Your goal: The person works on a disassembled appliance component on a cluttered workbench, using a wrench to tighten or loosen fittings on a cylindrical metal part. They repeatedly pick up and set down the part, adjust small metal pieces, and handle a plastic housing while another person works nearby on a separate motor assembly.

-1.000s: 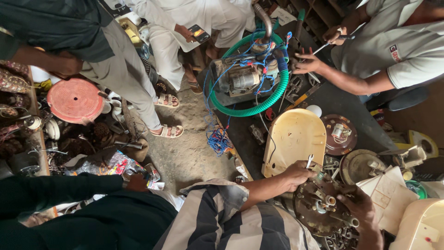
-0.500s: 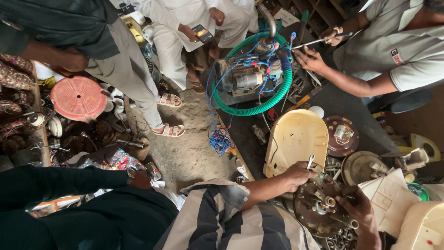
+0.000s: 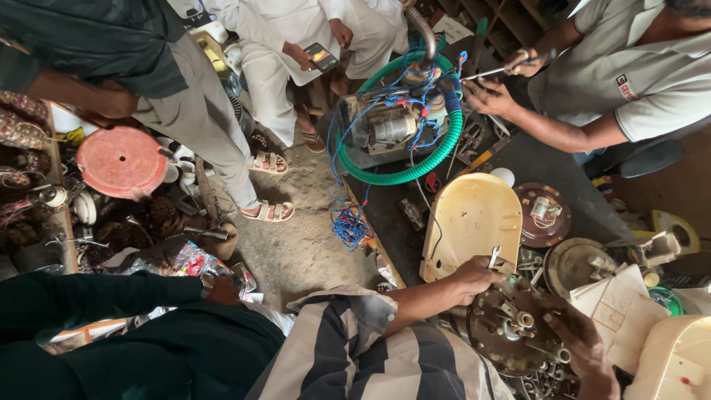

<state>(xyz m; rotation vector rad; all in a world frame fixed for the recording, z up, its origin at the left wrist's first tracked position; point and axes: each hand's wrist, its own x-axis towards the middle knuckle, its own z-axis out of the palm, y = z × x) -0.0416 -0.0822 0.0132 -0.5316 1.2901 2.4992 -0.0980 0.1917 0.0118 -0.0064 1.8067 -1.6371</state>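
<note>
Head view: left hand (image 3: 474, 278) pinches a small metal part (image 3: 495, 256) just above the round motor plate (image 3: 511, 333), right hand (image 3: 581, 344) grips the plate's far edge; a loose pinch could drop the part among the clutter.

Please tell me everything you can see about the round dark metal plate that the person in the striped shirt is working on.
The round metal plate is dark brown and looks greasy or rusty. It lies about flat on the crowded workbench, below the cream plastic cover. Small fittings stand on its face: a pale cylindrical hub near the middle, studs and screws. The left hand touches its upper left edge, with a small metal tool beside the fingers. The right hand rests on its right edge. Loose metal parts lie below it.
</note>
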